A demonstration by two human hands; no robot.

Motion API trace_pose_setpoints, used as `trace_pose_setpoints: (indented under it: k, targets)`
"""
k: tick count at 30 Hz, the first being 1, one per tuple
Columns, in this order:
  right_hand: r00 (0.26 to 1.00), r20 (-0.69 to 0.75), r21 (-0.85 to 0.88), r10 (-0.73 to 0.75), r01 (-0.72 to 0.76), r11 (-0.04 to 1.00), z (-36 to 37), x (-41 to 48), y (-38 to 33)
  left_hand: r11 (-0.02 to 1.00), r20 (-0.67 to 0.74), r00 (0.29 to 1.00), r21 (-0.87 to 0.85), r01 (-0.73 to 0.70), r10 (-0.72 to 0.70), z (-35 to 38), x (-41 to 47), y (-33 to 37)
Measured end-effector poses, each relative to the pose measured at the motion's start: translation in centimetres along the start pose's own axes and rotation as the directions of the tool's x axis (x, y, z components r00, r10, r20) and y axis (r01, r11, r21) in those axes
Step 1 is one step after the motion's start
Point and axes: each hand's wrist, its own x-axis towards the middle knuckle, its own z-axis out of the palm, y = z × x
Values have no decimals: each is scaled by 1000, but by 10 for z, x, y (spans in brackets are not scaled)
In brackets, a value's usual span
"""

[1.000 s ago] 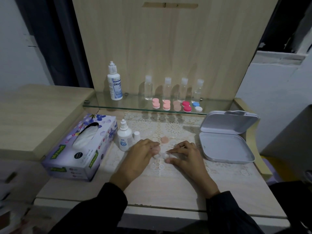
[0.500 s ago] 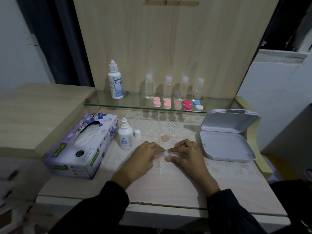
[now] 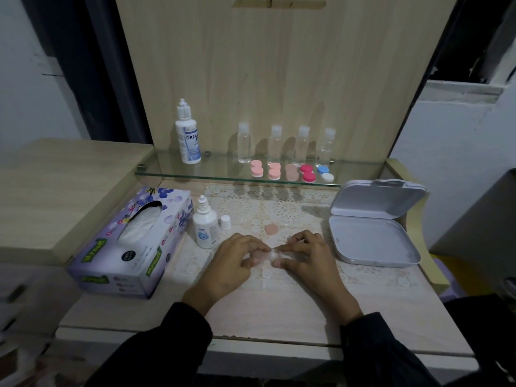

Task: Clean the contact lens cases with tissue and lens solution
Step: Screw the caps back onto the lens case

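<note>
Currently, the step in hand reads as wiping: one lens case [image 3: 260, 258] is being worked with a tissue wad [image 3: 273, 255] to the right of the small solution bottle [image 3: 205, 229] and nearer the person, low over the lace mat [image 3: 290, 213].

Grip state:
- Left hand [image 3: 237, 265]: fingers curled, pinching the pale case.
- Right hand [image 3: 305, 261]: thumb and forefinger pressed together on the white wad, which touches the case.
- Both items are small and partly covered by fingertips, so the exact boundary between case and tissue cannot be told.

Layout, referenced to the small solution bottle:
- Its white cap [image 3: 225, 222] stands just beside it on the right, and the nozzle is uncovered.
- A loose pink lid [image 3: 271, 229] lies further right, just beyond the hands and apart from them.
- The tissue box [image 3: 134, 241] sits just beside it on the left.
- The open hinged box [image 3: 371, 238] lies well to the right, past the hands.
- Behind it, on the glass shelf [image 3: 223, 170], stand a larger solution bottle [image 3: 187, 135], four clear bottles [image 3: 275, 143] and a row of capped cases [image 3: 274, 173].

Next move, as judged: complete the wipe, then refit the pink lid. This calls for a steady hold by the left hand and a short reach by the right, kept clear of the uncapped bottle. With the shelf row waiting, the task appears to be at an early stage.
</note>
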Motion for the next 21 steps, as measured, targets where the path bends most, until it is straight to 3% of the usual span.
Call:
trace_pose_setpoints:
  k: [3,8,16,21]
  targets:
    - [1000,0,2,1,-1,1000,0,0,0,999,15,1000,-38,10,-10,-1,-2,0]
    - [1000,-5,12,1,0,1000,1,-1,1,995,-106,990,13,95,-93,0,0,3]
    - [1000,9,16,12,-12,1000,1,-1,2,997,-8,998,38,61,-60,-3,0,-1]
    - [1000,0,24,10,-10,1000,0,-1,0,990,-109,986,50,130,-124,-1,0,4]
